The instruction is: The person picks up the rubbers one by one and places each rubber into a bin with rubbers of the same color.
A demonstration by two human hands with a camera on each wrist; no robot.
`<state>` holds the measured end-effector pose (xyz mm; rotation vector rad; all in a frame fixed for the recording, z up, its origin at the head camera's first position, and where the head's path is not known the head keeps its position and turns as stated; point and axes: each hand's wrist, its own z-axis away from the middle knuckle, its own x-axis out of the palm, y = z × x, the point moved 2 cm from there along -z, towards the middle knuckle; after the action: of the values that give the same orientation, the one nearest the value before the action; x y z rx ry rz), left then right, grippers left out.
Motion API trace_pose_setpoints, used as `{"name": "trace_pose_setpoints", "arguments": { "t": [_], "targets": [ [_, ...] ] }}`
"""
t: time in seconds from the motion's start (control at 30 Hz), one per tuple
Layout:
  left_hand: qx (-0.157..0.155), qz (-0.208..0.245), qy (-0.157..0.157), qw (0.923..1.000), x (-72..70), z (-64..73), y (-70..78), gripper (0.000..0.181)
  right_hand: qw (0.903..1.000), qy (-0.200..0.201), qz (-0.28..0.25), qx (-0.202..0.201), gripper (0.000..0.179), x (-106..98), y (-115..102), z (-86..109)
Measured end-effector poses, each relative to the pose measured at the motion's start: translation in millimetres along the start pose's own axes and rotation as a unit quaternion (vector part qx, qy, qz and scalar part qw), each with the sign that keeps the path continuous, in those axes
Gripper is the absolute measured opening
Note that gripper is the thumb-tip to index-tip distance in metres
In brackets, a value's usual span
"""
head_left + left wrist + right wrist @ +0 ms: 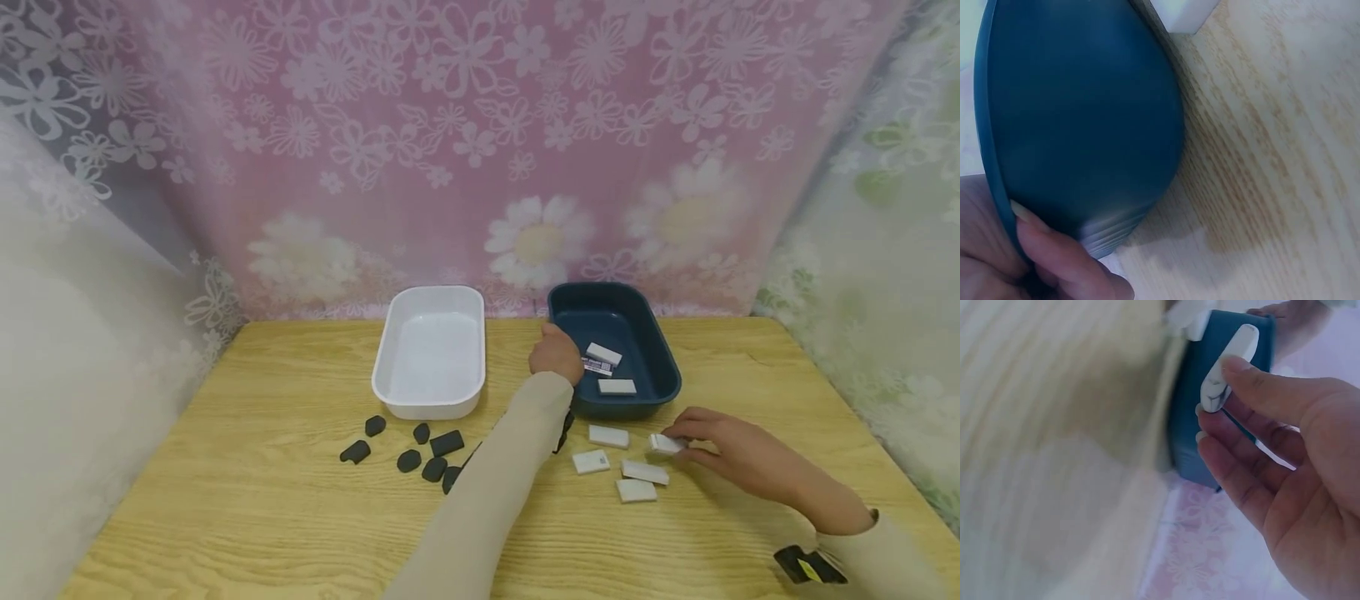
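My left hand (557,354) grips the left rim of a dark blue tub (630,337); in the left wrist view the thumb (1060,250) lies against the tub's outer wall. Just in front of the tub's right corner, my right hand (731,454) pinches a small white block (664,444) between thumb and fingers. Dark marks show on one end of this white block (1225,372) in the right wrist view. Inside the tub lie a few white blocks (617,387), one with a printed label (597,366). Several more white blocks (643,472) lie on the table near the right hand.
To the left of the blue tub stands a white tub (429,408). Several small black pieces (408,461) are scattered in front of it, some partly behind the left sleeve (495,492). The wooden table (247,500) meets a flowered pink curtain (420,167) at the back.
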<state>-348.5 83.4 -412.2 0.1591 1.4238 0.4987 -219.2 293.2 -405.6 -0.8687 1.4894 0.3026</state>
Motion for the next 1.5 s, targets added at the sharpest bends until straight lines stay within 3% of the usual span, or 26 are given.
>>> {"name": "trace_pose_setpoints", "arguments": {
  "t": [0.17, 0.33, 0.53, 0.77, 1.07, 1.37, 1.5],
  "targets": [
    [-0.001, -0.004, 0.002, 1.0, 2.2, 0.8, 2.5, 0.041, 0.9976, 0.06, -0.032, -0.013, 0.029, -15, -11, -1.4],
    [0.004, -0.005, 0.001, 1.0, 0.9, 1.2, 1.2, 0.037, 0.9898, 0.133, -0.04, -0.033, 0.04, -26, -9, -18.0],
    [0.004, 0.003, 0.009, 0.9999, 0.7, 0.7, -1.1, 0.037, 0.9841, 0.175, -0.022, 0.022, 0.034, -24, 8, -45.2],
    [0.003, -0.006, 0.008, 0.9999, 3.7, 2.5, -2.5, 0.039, 0.9795, 0.166, -0.047, 0.103, 0.024, -9, 30, -70.4],
    [0.003, -0.011, 0.011, 0.9999, -3.4, 3.8, -1.1, 0.037, 0.9817, 0.131, -0.047, 0.13, 0.022, 3, 38, -100.6],
    [0.008, -0.002, 0.007, 0.9999, -2.1, 3.3, -0.8, 0.039, 0.9779, 0.151, -0.027, 0.142, 0.015, 13, 39, -104.2],
    [0.008, 0.002, 0.009, 0.9999, -2.3, 3.2, -0.9, 0.038, 0.9788, 0.14, -0.019, 0.148, 0.015, 13, 37, -105.3]
  ]
}}
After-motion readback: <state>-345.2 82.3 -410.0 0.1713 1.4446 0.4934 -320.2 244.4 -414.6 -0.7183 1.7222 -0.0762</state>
